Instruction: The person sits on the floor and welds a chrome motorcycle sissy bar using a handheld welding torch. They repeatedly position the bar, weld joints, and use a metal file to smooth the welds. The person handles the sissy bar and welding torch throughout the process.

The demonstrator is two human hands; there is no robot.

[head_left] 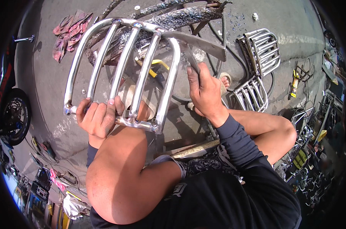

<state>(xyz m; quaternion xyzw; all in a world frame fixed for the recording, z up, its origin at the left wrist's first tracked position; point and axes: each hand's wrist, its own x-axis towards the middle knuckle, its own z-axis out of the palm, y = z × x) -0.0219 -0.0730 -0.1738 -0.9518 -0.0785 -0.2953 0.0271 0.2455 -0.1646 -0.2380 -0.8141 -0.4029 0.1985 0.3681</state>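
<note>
My left hand is wrapped round the lower bar of a shiny tubular metal rack, which has several parallel bars and weld marks at its joints. The rack is held up, tilted, in front of my bent knee. In my right hand is the handle of a chipping hammer with a long, flat steel head. The narrow end of that head overlaps the rack's upper right corner; I cannot tell whether they touch.
Behind the rack lies a rough, spatter-covered metal stand. Similar racks rest on the ground at right, near dark cables and a yellow packet. A stained rag lies at far left, and a motorcycle wheel stands at the left edge.
</note>
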